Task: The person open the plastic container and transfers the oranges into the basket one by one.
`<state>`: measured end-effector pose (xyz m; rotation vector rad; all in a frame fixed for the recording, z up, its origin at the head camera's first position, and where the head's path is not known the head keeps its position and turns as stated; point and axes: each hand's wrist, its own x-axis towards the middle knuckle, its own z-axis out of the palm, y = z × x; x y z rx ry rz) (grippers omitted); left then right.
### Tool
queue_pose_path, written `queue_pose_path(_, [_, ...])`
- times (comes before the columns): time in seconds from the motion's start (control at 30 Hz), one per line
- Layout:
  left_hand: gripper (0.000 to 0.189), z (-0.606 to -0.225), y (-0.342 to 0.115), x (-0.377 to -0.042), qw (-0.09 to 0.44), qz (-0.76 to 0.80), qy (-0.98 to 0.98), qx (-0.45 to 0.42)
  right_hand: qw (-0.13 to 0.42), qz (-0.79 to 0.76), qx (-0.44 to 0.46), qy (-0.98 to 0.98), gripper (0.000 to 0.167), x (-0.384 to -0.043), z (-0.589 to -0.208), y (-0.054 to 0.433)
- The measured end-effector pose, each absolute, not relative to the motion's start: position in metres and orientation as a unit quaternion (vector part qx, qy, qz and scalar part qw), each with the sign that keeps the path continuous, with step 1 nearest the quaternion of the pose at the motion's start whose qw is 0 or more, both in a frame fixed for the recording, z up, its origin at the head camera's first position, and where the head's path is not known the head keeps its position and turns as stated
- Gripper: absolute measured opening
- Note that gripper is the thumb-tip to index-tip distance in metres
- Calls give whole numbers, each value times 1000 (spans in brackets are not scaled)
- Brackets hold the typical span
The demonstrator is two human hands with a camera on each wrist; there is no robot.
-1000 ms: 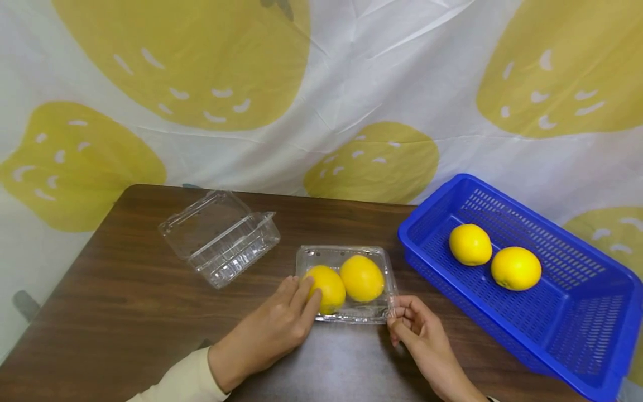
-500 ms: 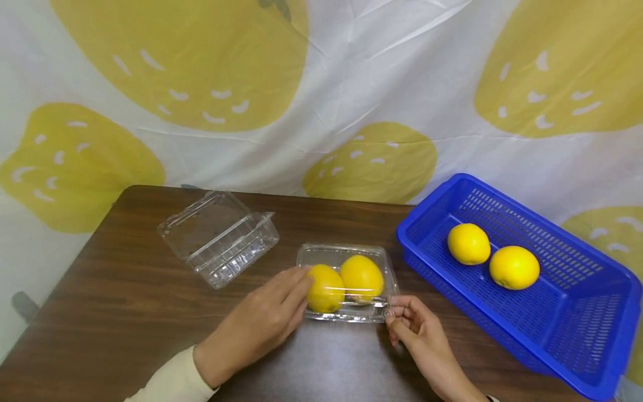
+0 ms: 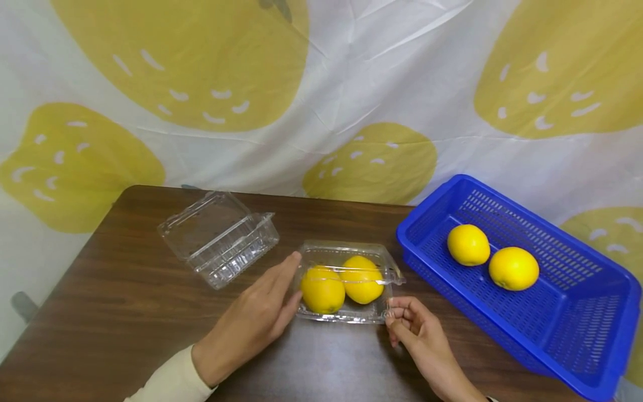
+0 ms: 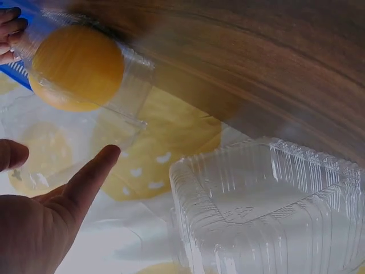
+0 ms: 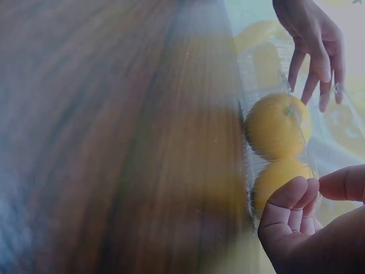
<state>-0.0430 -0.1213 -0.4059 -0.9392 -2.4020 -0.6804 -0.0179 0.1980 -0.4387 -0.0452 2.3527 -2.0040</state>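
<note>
Two oranges [image 3: 322, 290] lie side by side in a clear plastic clamshell container [image 3: 346, 319] on the table. Its hinged lid [image 3: 346, 257] stands partly raised, with the front edge above the fruit. My left hand [image 3: 251, 315], fingers mostly straight, is at the container's left side; in the left wrist view a fingertip [image 4: 111, 153] is close to the lid, though contact is unclear. At the front right corner, my right hand [image 3: 422, 332] pinches the container's rim between thumb and fingers. The right wrist view shows this pinch beside the nearer orange [image 5: 279, 184].
A second clear clamshell container [image 3: 221, 240], lid up, stands at the table's back left. To the right, a blue plastic basket [image 3: 557, 340] holds two more oranges [image 3: 513, 268]. A fruit-printed cloth [image 3: 351, 84] hangs behind the brown table [image 3: 125, 290].
The lid's front edge has swung up and back from the container's front. My left hand has drawn left off the near orange, its fingers straightening. The right hand keeps its place.
</note>
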Motion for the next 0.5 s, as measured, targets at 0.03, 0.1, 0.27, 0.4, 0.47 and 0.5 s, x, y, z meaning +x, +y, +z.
queue_pose_path(0.03, [74, -406, -121, -43, 234, -250, -876, -341, 26, -648, -14, 761, 27, -18, -439, 198])
queue_pose_path(0.1, [78, -407, -120, -43, 232, -252, -877, -337, 26, -647, -11, 762, 27, -18, -439, 198])
queue_pose_path(0.27, [75, -409, -118, -42, 233, -263, -884, -308, 26, -648, -10, 762, 27, -18, -439, 199])
queue_pose_path(0.4, [53, -410, -117, -41, 233, -276, -890, -279, 27, -648, -12, 761, 27, -18, -439, 199])
queue_pose_path(0.47, [43, -410, -116, -41, 227, -277, -892, -277, 27, -649, -13, 760, 27, -18, -439, 199])
queue_pose_path(0.5, [40, -409, -116, -41, 223, -275, -893, -279, 26, -649, -14, 761, 27, -18, -439, 199])
